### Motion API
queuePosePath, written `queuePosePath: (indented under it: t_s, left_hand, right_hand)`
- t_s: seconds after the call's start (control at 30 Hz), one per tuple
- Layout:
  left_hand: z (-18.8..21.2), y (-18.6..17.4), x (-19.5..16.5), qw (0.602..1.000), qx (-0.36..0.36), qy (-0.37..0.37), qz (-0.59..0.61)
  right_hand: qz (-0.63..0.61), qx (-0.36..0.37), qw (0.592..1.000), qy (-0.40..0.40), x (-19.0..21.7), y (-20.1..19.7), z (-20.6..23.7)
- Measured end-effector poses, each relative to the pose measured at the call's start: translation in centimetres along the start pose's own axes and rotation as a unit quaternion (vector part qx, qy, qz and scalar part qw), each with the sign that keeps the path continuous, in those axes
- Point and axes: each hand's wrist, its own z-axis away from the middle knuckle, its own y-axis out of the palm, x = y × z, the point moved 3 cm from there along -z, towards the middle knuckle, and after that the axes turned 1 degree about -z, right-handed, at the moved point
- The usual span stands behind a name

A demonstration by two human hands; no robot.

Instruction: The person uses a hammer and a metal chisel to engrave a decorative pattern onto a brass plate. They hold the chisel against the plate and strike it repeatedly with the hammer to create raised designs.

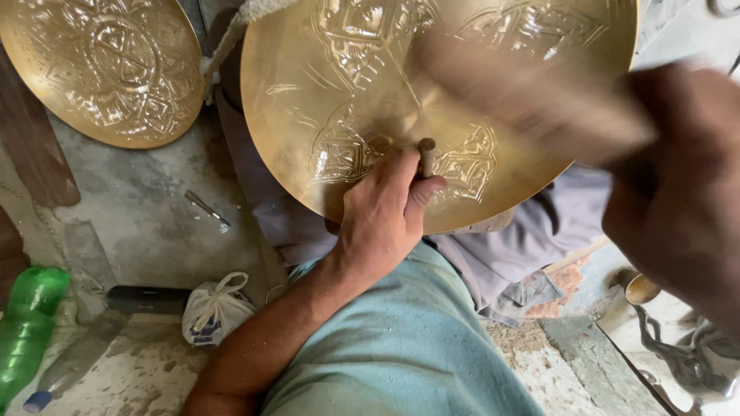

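1. I see my left hand (385, 212) at centre frame, forearm rising from lower left, fingers pinched on a punch (426, 154) set upright against the engraved brass plate (339, 85)
2. My right hand (678, 185) at the right edge grips a blurred hammer (524, 96); its head I can't make out, and the plate's top is cut off

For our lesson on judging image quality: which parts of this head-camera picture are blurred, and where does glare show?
Head view: the right hand and the tool it swings are smeared by motion blur; the left hand gripping the punch is sharp; soft glare washes the brass plate.
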Motion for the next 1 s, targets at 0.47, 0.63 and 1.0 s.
queuePosePath:
  t_s: [0.47, 0.63, 1.0]
  left_hand:
    - [-2.3, -0.7, -0.1, 0.992, 0.075, 0.075, 0.062]
    - [-2.7, -0.6, -0.1, 0.987, 0.136, 0.084, 0.006]
    - [-2.1, -0.2, -0.4, 0.988, 0.139, 0.066, 0.019]
  right_hand:
    - [0.005, 0.049, 0.978, 0.205, -3.9, 2.3, 8.7]
    - [0.076, 0.065, 0.976, 0.196, -5.1, 3.7, 10.2]
    - [0.014, 0.005, 0.999, 0.051, -5.1, 4.4, 7.2]
